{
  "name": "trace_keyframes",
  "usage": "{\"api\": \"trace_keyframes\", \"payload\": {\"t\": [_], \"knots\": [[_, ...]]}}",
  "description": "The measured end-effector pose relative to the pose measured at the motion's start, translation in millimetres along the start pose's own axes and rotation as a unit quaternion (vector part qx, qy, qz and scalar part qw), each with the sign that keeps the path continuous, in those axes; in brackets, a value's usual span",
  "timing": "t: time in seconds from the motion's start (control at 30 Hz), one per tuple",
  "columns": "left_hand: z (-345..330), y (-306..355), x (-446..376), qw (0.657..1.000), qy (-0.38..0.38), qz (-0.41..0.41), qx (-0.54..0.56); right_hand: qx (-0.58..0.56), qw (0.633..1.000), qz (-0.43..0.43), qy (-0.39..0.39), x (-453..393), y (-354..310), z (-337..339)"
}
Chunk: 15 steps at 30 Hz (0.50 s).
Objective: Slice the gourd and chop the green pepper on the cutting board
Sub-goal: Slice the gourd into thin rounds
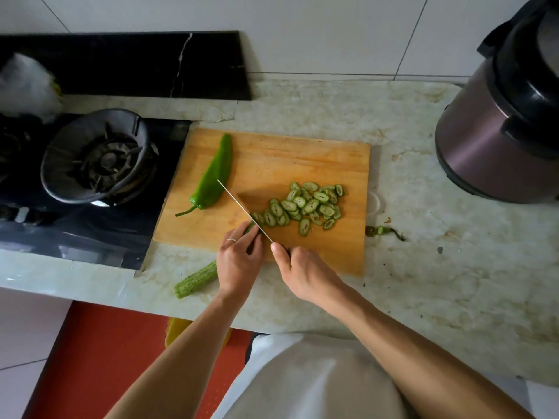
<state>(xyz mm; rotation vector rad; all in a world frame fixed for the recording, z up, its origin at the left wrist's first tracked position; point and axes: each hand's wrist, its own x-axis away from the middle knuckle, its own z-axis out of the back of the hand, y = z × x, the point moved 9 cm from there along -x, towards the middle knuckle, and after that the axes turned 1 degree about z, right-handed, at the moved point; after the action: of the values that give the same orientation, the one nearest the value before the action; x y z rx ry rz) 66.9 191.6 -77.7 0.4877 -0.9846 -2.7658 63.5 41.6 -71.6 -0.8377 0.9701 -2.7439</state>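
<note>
Knife (242, 207) over gourd (196, 281), no lettering

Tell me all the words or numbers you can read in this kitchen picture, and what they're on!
None: no word, number or brand can be read anywhere.
The cooker shows no label on the side in view.
The stove, board and knife carry no print that I can see.

bare forearms, thin ring (231, 240) on left hand (239, 261), pale grey top
</note>
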Motion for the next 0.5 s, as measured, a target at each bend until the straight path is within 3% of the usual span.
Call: {"api": "trace_keyframes", "payload": {"t": [0.27,0.5], "knots": [[2.3,-1.8,1.7,1.000,0.002,0.011,-0.017,-0.131,0.987,-0.090,-0.014,5.3,27.9,14.6],[4.9,-5.0,1.6,0.999,0.002,0.038,0.016,-0.101,0.994,-0.032,0.002,15.1,14.7,29.2]]}}
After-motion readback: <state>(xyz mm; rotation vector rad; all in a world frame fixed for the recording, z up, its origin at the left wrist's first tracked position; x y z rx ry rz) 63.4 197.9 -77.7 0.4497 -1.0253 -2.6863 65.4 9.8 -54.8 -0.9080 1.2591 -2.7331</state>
